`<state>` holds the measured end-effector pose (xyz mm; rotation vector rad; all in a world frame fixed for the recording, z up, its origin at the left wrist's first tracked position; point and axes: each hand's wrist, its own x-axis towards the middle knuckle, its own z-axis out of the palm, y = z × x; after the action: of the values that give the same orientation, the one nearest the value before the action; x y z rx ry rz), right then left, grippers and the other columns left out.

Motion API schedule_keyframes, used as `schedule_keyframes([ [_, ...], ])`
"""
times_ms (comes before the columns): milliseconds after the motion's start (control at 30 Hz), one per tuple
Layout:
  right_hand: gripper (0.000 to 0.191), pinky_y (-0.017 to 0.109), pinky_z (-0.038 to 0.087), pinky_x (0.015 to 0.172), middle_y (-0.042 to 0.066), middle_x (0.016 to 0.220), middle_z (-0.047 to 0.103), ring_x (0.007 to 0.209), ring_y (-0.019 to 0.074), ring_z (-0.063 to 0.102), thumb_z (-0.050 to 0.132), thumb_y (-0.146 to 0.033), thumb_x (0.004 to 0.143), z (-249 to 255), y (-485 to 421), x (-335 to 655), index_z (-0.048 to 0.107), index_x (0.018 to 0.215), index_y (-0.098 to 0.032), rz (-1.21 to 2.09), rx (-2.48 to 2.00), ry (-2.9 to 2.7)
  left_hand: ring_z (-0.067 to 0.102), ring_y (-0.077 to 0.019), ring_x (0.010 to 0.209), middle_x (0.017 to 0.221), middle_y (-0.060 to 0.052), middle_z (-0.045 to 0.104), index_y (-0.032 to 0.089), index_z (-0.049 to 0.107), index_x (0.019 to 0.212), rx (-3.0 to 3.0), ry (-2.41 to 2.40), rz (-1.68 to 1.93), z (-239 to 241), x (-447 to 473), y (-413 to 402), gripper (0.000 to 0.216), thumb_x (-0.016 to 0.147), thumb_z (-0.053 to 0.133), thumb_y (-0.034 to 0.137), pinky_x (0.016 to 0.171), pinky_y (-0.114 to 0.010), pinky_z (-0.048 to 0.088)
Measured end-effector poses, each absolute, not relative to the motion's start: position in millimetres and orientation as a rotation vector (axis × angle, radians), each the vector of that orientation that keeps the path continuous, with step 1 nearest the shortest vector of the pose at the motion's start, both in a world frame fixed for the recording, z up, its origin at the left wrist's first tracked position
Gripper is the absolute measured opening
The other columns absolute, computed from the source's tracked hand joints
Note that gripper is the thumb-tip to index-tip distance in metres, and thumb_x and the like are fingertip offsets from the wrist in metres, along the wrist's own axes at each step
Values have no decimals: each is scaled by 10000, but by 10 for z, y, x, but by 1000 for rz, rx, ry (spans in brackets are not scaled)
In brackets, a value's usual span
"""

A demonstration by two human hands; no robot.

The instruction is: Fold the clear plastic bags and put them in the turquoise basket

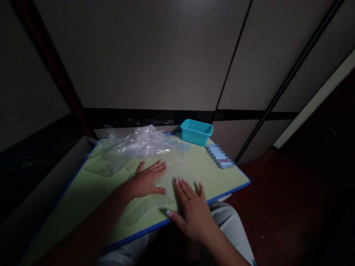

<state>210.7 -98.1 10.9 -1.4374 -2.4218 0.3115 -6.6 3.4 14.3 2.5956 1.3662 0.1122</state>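
Note:
My left hand [149,179] lies palm down with its fingers spread, on or just over a clear plastic bag [144,210] that is flat on the table. Lower and to the right, my right hand [191,205] is also palm down, fingers stretched out, its fingertips at the right part of the same clear film. Neither hand grips anything. Beyond my left hand, a crumpled heap of clear plastic bags [138,144] spreads along the far left of the table. The bag's exact edges are hard to make out in the dim light.
The pale green table [219,181] has a blue edge. A turquoise plastic basket [195,138] stands at its far corner, with a blurred-out flat rectangular object [220,156] to its right. Panelled doors [155,59] rise behind the table. My legs [231,221] are under the near edge.

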Motion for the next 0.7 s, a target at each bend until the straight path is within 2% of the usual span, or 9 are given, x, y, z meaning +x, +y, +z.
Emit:
schedule_keyframes([
  [100,726,577,-10,1069,118,1475,219,1362,267,191,327,-603,867,111,-915,2177,167,1447,-197,292,-1523,-2402,139,-321,1370,1481,-132,206,281,214,1424,2593,1387,-12,151,-54,14,951,646,592,675,1003,-629,-90],
  [200,690,591,9,1059,115,1477,221,1361,275,193,338,-598,868,91,-898,2293,186,1441,-244,254,-1572,-2385,113,-336,1371,1487,-144,175,281,165,1434,2587,1409,-76,150,-63,26,1022,608,608,689,993,-645,-84],
  [367,689,585,65,1056,124,1485,201,1358,288,199,357,-619,853,29,-916,2490,227,1430,-265,182,-1625,-2356,86,-333,1375,1490,-137,160,280,143,1437,2568,1409,-108,156,-66,26,1028,613,623,664,995,-656,-51],
  [467,694,594,76,1050,127,1492,172,1364,288,174,368,-611,854,0,-940,2556,209,1434,-267,162,-1626,-2355,80,-327,1378,1492,-123,168,270,179,1434,2573,1420,-50,170,-75,35,945,669,595,638,1004,-655,-26],
  [567,671,621,36,1040,113,1503,128,1371,281,148,385,-565,870,1,-997,2561,175,1439,-279,158,-1573,-2367,101,-313,1379,1496,-107,177,255,256,1417,2585,1488,137,200,-112,75,756,783,502,584,1021,-641,12],
  [700,606,613,6,1051,72,1507,132,1376,262,136,431,-484,877,54,-1107,2478,246,1419,-286,247,-1338,-2504,181,-261,1369,1466,-84,302,233,383,1356,2565,1614,468,248,-183,133,524,892,364,475,1059,-579,78],
])
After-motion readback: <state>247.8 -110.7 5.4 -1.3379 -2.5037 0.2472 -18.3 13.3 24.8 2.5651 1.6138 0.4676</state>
